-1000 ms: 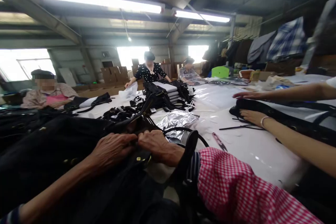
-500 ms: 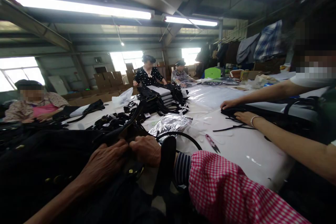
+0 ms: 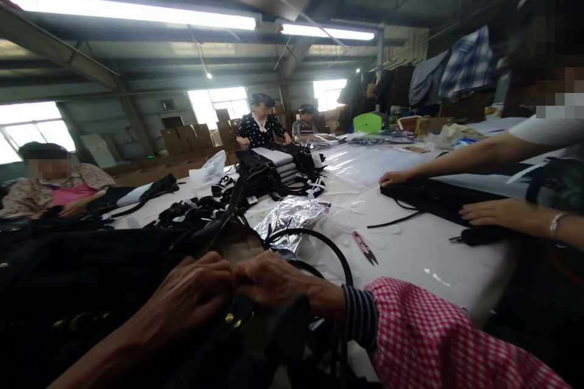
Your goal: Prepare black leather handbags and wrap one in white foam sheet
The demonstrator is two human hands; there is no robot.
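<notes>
A large black bag (image 3: 104, 267) with gold-coloured metal fittings (image 3: 232, 319) fills the lower left, close to my body. My left hand (image 3: 196, 289) is closed on the bag near its upper edge, knuckles up. Right against it, my right hand (image 3: 269, 276) pinches the same part of the bag, its fingertips partly hidden. Whether a small piece lies between the fingers cannot be made out. A thin black strap (image 3: 328, 249) arches behind my right wrist. Past the hands lies crumpled silvery plastic wrap (image 3: 292, 216).
Pink-handled thread snips (image 3: 364, 248) lie on the white table (image 3: 410, 273). At the right, a co-worker's hands (image 3: 493, 216) rest on another black bag (image 3: 438, 194). A stack of bags (image 3: 274, 170) stands mid-table beside black straps (image 3: 182, 213). Two co-workers sit or stand behind, another at left.
Both my hands have shifted slightly down and right with the bag's edge, still together. The black strap end near my right wrist has dropped lower. The co-worker's nearer hand has moved right along their bag.
</notes>
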